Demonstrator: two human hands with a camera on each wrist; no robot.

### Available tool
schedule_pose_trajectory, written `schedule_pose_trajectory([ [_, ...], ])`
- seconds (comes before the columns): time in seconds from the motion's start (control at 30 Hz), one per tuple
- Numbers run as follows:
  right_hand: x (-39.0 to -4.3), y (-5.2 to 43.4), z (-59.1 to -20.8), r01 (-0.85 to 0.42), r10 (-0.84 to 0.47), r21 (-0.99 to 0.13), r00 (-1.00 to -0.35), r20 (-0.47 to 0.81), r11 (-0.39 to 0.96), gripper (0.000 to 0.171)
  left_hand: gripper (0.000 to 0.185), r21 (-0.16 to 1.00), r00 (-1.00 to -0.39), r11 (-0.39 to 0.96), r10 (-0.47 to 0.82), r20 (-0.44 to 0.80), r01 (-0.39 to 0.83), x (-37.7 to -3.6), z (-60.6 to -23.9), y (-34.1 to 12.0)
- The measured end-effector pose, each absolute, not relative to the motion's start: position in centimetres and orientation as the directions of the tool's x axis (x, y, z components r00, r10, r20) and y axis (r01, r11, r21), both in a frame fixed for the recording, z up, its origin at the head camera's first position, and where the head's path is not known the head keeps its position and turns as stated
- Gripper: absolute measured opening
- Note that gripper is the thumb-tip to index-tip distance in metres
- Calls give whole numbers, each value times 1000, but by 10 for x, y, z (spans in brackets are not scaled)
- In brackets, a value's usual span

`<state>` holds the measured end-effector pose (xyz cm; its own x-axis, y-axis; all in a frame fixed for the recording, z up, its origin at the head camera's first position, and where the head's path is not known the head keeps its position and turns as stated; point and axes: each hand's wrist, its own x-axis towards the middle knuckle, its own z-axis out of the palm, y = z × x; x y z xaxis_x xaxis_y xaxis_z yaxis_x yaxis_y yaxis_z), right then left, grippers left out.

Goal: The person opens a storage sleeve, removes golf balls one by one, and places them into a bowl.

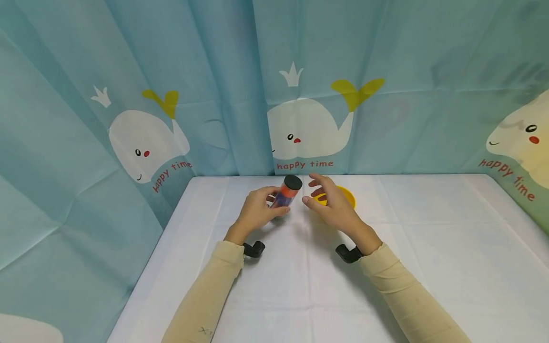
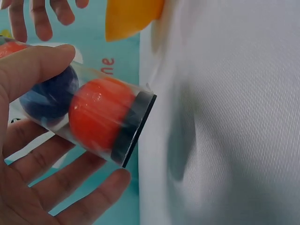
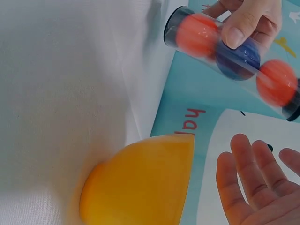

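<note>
My left hand (image 1: 259,209) grips a clear plastic tube (image 1: 286,192) with black end caps, tilted above the white table. Inside the tube (image 2: 89,112) sit an orange ball (image 2: 98,118) and a dark blue ball (image 2: 49,96); the right wrist view shows the tube (image 3: 232,49) holding two orange balls with the blue one between them. My right hand (image 1: 330,200) hovers just right of the tube, fingers spread and holding nothing. A yellow bowl (image 1: 348,195) stands on the table behind the right hand, and the bowl (image 3: 140,183) fills the lower right wrist view.
A white cloth covers the table (image 1: 429,247). Blue curtains with white whales and "happy time" lettering (image 1: 304,165) close off the back and both sides.
</note>
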<state>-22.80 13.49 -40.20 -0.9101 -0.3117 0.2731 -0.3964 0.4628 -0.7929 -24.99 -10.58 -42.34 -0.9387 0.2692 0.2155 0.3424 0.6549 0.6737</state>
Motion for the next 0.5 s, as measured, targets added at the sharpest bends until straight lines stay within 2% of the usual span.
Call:
schedule_pose_trajectory([
  [0.5, -228, 134, -403, -445, -331, -762, -890, 315, 470, 60, 50, 642, -919, 660, 320, 230, 391, -247, -425, -98],
])
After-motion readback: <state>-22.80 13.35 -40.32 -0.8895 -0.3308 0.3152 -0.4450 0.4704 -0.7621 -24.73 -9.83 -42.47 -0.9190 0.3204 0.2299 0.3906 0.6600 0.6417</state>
